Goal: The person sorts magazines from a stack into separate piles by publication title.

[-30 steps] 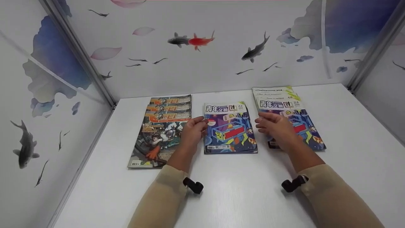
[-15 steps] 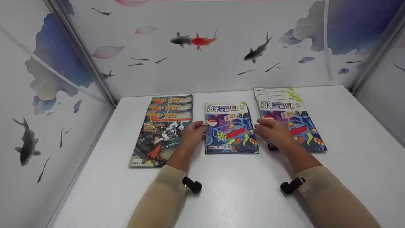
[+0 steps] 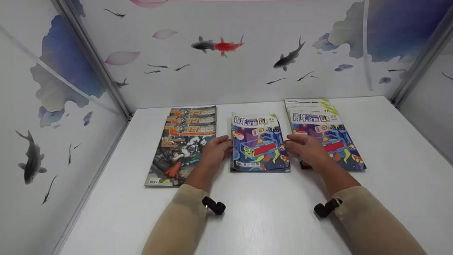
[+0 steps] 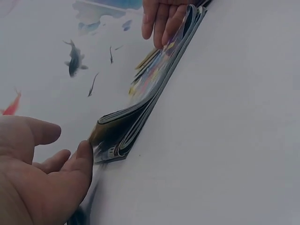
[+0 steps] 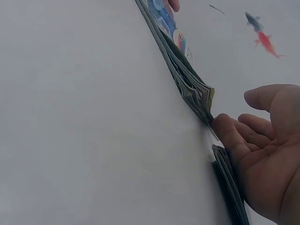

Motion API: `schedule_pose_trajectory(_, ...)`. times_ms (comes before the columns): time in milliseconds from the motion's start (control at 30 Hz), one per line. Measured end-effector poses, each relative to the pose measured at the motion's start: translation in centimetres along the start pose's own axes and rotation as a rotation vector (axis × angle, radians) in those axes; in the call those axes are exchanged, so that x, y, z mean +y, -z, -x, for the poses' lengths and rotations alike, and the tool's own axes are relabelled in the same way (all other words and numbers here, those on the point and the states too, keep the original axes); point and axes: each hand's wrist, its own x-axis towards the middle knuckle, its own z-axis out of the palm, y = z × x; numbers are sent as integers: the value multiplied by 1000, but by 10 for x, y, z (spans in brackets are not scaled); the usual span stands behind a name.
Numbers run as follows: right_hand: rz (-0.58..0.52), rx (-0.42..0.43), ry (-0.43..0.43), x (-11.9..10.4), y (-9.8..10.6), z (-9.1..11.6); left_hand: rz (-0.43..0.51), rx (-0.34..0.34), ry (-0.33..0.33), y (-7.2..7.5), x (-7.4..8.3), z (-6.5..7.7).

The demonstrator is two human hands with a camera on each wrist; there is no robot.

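Observation:
A small stack of magazines [image 3: 260,145] with a purple and blue cover lies between my hands in the head view. My left hand [image 3: 213,152] touches its left edge with the fingertips, thumb held apart. On the opposite edge rest the fingers of my right hand [image 3: 307,150]. The left wrist view shows the top magazine [image 4: 123,112] with its near edge raised over the one below, against the fingertips of my left hand [image 4: 51,178]. Seen from the right wrist, the page edges [image 5: 187,84] fan apart near my right hand [image 5: 267,154], whose fingers are loosely bent.
Overlapping comic magazines [image 3: 180,156] lie at the left, partly behind my left hand. Another overlapping row of magazines [image 3: 339,141] lies at the right, partly under my right hand. White panels [image 3: 226,81] printed with fish enclose the white table [image 3: 262,216] at the back and sides.
Both hands have come in to the edges of the middle stack. The top magazine's left side has risen slightly and its cover now tilts. The side stacks stay put.

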Motion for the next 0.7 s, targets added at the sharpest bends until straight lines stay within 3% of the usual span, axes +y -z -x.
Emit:
schedule_pose_trajectory(233,17,-1,-21,1,1,2,-125,-157,35,-2,-2,5)
schedule_pose_trajectory(500,-10,2,2,-1,1,4,-133,-107,60,-4,-2,5)
schedule_pose_trajectory(700,-36,-4,16,-1,1,5,-54,-65,76,-4,1,9)
